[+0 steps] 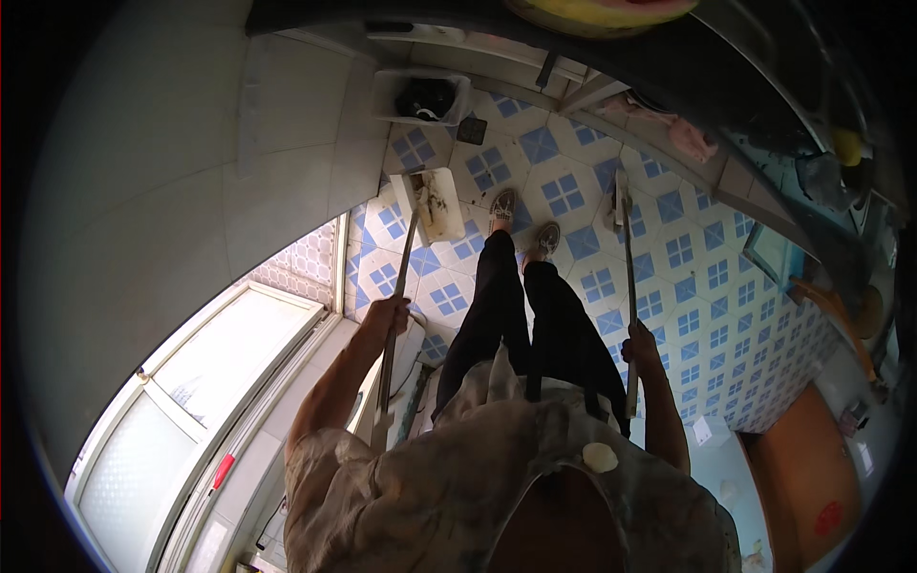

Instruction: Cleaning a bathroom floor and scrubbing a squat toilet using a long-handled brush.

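Note:
My left hand [390,315] is closed around the long handle [408,250] of a white dustpan [445,196]. The pan rests on the floor ahead and to the left, with dark debris and smears inside it. On the other side, my right hand [642,344] grips the upright handle of a broom [630,267]. Its narrow pale head [621,202] touches the tiles to the right of my shoes [544,241]; the bristles are hard to make out. A gap of floor, with my feet in it, separates the dustpan from the broom head.
The floor [564,194] has blue and white patterned tiles. Ahead stand a clear bin [457,105] with a black bag and a dark square drain [471,131]. A pink cloth [693,141] lies under the counter. A white-framed door [196,358] is at left, an orange-brown panel [807,468] at right.

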Motion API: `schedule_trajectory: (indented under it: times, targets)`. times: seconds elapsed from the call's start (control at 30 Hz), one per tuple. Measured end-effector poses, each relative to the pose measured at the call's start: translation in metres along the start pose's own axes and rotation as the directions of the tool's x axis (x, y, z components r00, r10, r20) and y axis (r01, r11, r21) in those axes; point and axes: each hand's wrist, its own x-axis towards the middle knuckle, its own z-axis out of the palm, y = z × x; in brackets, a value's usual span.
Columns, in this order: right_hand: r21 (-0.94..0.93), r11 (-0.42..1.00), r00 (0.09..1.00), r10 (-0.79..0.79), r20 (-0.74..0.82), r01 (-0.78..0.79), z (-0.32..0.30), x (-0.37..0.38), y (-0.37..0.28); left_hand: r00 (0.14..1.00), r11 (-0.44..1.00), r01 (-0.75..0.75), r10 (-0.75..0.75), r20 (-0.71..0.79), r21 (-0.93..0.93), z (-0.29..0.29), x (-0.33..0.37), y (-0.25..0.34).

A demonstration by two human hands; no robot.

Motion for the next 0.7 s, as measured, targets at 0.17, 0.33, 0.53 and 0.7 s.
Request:
schedule_trajectory:
  times: [0.17,0.33,0.53,0.7]
  targets:
    - [-0.011,1.0,0.999,0.01,0.035,-0.01,-0.006,0.009,0.005,0.964,0.962,-0.052,0.118,-0.238,0.269,-0.002,-0.085,-0.023]
    - [0.031,0.999,0.999,0.039,0.031,-0.04,-0.018,0.007,0.006,0.967,0.95,-0.064,0.135,-0.216,0.305,0.02,-0.143,-0.026]
    - [-0.007,1.0,0.999,-0.011,0.043,0.011,-0.022,0.007,0.006,0.955,0.925,-0.121,0.208,-0.211,0.361,0.039,-0.19,-0.029]
    - [0.023,0.993,0.983,-0.121,0.135,0.119,-0.026,0.005,0.012,0.914,0.877,-0.258,0.357,-0.19,0.405,0.053,-0.19,-0.027]
